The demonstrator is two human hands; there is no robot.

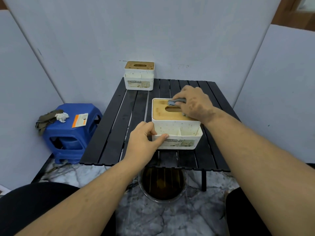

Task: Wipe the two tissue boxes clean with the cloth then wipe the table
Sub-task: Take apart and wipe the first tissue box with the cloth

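Observation:
A white tissue box point(177, 132) with a wooden lid and dirty speckles stands near the front of the black slatted table point(117, 126). My left hand point(144, 138) grips its front left corner. My right hand point(192, 103) presses a folded grey cloth point(177, 101) onto the far part of the lid, beside the oval slot. A second, similar tissue box point(139, 76) stands at the table's far left corner, stained and untouched.
A blue plastic stool point(71, 133) left of the table carries an olive rag point(46, 119), a crumpled tissue point(62, 116) and an orange-white packet point(80, 120). A glass bowl of dark liquid point(162, 183) sits on the marble floor under the table's front edge. Grey panels enclose the space.

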